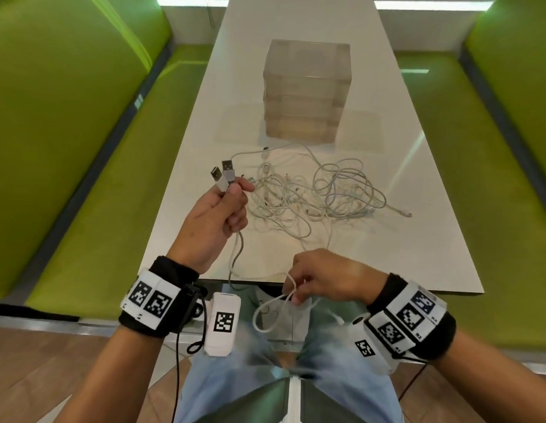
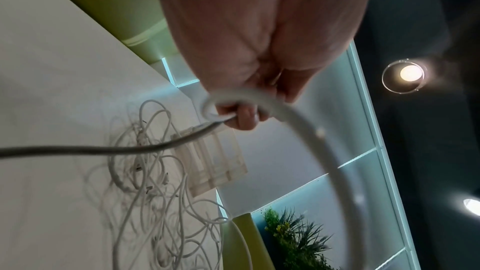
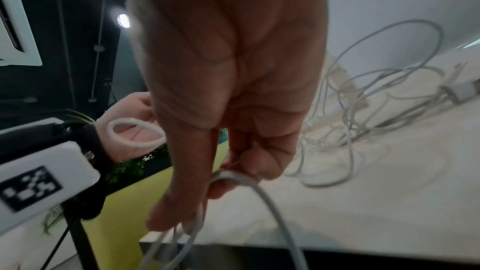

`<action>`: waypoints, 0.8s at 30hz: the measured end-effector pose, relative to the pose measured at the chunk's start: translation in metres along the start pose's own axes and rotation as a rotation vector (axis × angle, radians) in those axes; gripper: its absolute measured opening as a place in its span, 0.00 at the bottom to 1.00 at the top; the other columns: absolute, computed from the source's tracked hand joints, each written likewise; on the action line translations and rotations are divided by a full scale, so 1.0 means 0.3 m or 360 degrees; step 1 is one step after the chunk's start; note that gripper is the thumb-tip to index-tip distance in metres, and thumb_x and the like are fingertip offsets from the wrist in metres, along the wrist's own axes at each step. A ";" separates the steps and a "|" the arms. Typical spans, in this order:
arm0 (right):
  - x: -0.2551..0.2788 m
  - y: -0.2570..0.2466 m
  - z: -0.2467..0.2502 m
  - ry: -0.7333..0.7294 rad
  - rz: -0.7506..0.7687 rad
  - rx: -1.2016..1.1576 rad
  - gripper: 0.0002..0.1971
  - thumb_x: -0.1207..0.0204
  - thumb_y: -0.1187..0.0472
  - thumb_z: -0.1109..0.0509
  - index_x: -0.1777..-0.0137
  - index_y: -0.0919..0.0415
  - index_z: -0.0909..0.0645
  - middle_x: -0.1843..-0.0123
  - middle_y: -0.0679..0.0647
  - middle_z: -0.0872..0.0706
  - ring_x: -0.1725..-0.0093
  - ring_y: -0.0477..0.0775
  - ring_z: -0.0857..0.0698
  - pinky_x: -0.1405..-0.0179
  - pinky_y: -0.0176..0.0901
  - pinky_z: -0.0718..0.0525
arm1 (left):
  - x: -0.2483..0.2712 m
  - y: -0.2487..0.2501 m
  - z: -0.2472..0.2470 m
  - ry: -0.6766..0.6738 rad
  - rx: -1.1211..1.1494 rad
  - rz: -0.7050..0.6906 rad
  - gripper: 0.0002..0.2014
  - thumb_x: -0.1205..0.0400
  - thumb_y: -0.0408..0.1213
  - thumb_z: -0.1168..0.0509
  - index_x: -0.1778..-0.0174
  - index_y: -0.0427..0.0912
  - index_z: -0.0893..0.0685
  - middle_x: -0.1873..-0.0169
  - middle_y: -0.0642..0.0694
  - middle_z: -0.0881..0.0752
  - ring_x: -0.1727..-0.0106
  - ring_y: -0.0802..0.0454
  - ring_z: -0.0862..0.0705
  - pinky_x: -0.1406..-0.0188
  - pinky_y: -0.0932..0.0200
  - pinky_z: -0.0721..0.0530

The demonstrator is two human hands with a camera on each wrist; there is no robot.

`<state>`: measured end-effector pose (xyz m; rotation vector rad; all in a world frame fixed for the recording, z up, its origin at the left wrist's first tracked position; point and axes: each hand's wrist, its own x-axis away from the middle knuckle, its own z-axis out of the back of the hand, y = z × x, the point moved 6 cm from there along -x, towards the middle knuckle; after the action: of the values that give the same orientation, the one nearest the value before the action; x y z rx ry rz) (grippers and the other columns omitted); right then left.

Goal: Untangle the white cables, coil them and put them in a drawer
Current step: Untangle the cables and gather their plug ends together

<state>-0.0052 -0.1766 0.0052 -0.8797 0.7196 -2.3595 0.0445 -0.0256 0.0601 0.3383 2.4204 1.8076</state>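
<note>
A tangle of white cables (image 1: 311, 199) lies on the white table (image 1: 418, 239) in front of a translucent drawer unit (image 1: 305, 93). My left hand (image 1: 218, 215) is raised over the table's near left part and grips two cable ends, their USB plugs (image 1: 222, 177) sticking up above the fingers. Their cords (image 1: 236, 254) hang down from the fist. My right hand (image 1: 311, 279) is at the table's near edge and pinches a loop of white cable (image 1: 265, 312) that droops over my lap. In the right wrist view the cable (image 3: 272, 202) runs under the curled fingers.
Green padded benches (image 1: 82, 148) flank the table on both sides. The drawer unit's drawers look shut. A loose cable end (image 1: 406, 212) reaches toward the table's right side. My legs in light jeans are below the table edge.
</note>
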 end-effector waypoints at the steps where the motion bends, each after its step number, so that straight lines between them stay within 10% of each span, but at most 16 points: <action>1: 0.000 0.007 -0.018 -0.0041 -0.0049 -0.0019 0.16 0.33 0.57 0.21 0.46 0.59 0.14 0.57 0.48 0.19 0.57 0.46 0.21 0.53 0.40 0.23 | -0.001 -0.001 -0.005 -0.0013 -0.0005 0.0003 0.11 0.17 0.41 0.44 0.57 0.46 0.16 0.72 0.53 0.33 0.72 0.57 0.38 0.71 0.65 0.36; 7: 0.013 0.059 0.012 -0.0059 -0.0161 0.0038 0.21 0.28 0.57 0.25 0.37 0.62 0.20 0.41 0.57 0.21 0.47 0.55 0.19 0.43 0.49 0.20 | 0.006 -0.010 -0.020 -0.0040 0.0049 0.0022 0.13 0.17 0.41 0.45 0.64 0.45 0.20 0.73 0.54 0.28 0.73 0.59 0.34 0.72 0.65 0.35; 12: 0.024 0.062 0.028 -0.0115 -0.0123 0.0064 0.13 0.21 0.60 0.33 0.37 0.58 0.18 0.43 0.53 0.20 0.49 0.47 0.22 0.51 0.34 0.28 | -0.002 -0.002 -0.030 -0.0051 0.0149 0.0005 0.13 0.14 0.42 0.48 0.60 0.44 0.24 0.73 0.51 0.20 0.71 0.56 0.23 0.69 0.64 0.25; 16: 0.013 0.083 0.079 0.0268 -0.0192 -0.0234 0.14 0.19 0.66 0.38 0.35 0.58 0.19 0.49 0.49 0.19 0.62 0.37 0.22 0.66 0.21 0.26 | -0.001 -0.007 -0.033 -0.0027 0.0024 -0.0010 0.13 0.17 0.45 0.43 0.62 0.45 0.18 0.75 0.47 0.20 0.75 0.53 0.24 0.73 0.61 0.24; 24: 0.104 0.204 0.270 0.1119 -0.0487 -0.0356 0.06 0.24 0.67 0.33 0.55 0.58 0.16 0.55 0.51 0.15 0.59 0.49 0.18 0.58 0.43 0.19 | 0.005 -0.074 -0.019 0.0113 -0.0141 0.0097 0.13 0.18 0.45 0.42 0.53 0.40 0.18 0.74 0.51 0.29 0.75 0.57 0.37 0.75 0.65 0.35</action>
<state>0.0482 -0.2641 0.0324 -0.2180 1.2056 -2.9317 0.0394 -0.0365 0.0407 0.3494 2.3909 1.9778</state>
